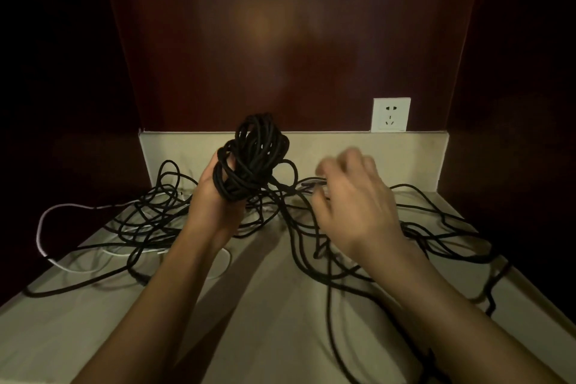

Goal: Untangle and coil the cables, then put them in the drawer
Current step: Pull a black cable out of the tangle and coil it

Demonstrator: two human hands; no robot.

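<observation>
My left hand grips a thick coil of black cable, held upright above the beige counter. From the coil a black strand runs down into a tangle of black cable spread over the counter on both sides. A white cable loops through the tangle at the left. My right hand hovers to the right of the coil, blurred by motion, its fingers loosely curled near a black strand; whether it pinches that strand is unclear.
A dark wooden back wall with a white power socket rises behind the counter. Dark side panels close in at left and right. More black loops lie at the right edge of the counter. No drawer is in view.
</observation>
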